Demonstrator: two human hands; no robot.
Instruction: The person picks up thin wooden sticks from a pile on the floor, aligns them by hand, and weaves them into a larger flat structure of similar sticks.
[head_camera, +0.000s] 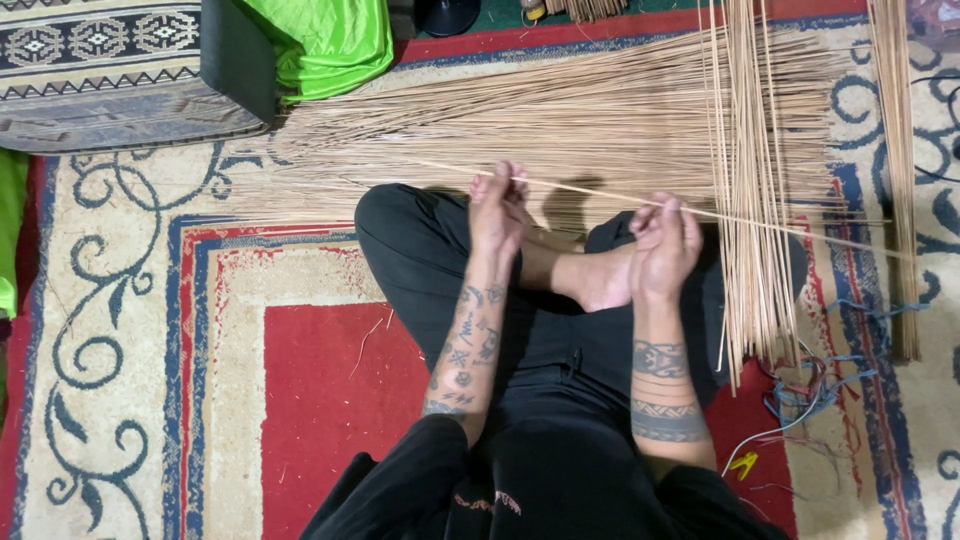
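Head view, person seated cross-legged on a patterned carpet (140, 330). Both hands work one thin stick (590, 195), which runs at a slight slant from upper left to lower right across the knees, just in front of the big fan of sticks (560, 120) spread on the floor.

Left hand (497, 212): fingers closed in a pinch on the stick near its left part. Right hand (662, 243): fingers curled and closed on the same stick further along; the long free end passes over an upright bundle of sticks (752, 200) at the right.

Judgement: the stick looks slender and springy, so a light pinch near the working point, hands close together, should keep it from bowing or snapping; keeping it clear of the fan avoids tangling.

Pose: both forearms reach forward from the lap, roughly parallel, wrists straight, backs of hands toward the camera. A bare foot (600, 280) lies between them. Loose cords (810, 395) lie beside the right knee.
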